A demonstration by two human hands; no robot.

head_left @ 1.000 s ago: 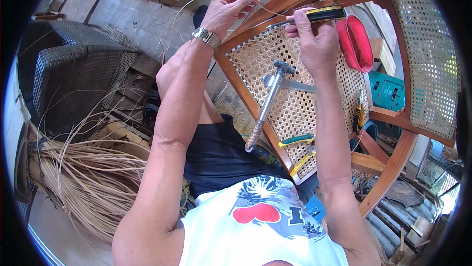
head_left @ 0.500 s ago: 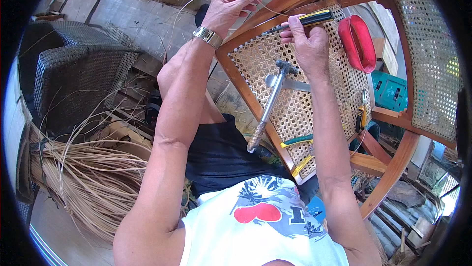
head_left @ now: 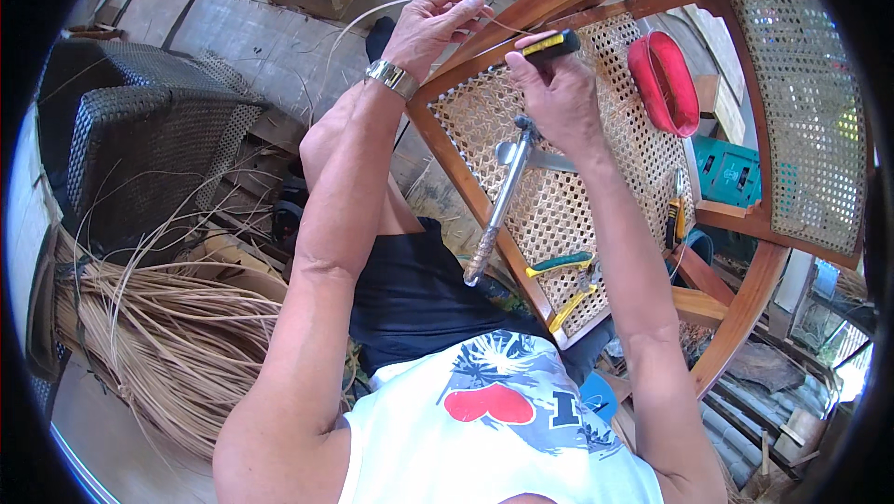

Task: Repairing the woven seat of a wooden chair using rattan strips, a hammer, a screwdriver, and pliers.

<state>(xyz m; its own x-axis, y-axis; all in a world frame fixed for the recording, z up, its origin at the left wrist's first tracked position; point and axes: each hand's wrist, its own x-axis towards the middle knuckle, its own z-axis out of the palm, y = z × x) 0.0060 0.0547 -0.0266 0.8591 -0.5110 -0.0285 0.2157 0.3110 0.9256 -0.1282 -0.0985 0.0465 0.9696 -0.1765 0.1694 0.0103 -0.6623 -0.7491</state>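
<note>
My left hand pinches a thin cane strand above the upper edge of the chair seat's wooden frame. My right hand grips a black-and-yellow tool handle over the woven cane seat; its tip is hidden. A steel hammer lies across the seat on a flat metal strip. Green-and-yellow pliers, a yellow-handled tool and black-and-yellow pliers rest on the lower and right parts of the seat.
A red oval container sits at the upper right, near the cane backrest and a teal crate. At left are a dark woven chair and a bundle of cane. Scrap material lies lower right.
My right hand and its tool have shifted left and the handle now angles differently. My left hand stays nearly in place, slightly lower, still on the strand.
</note>
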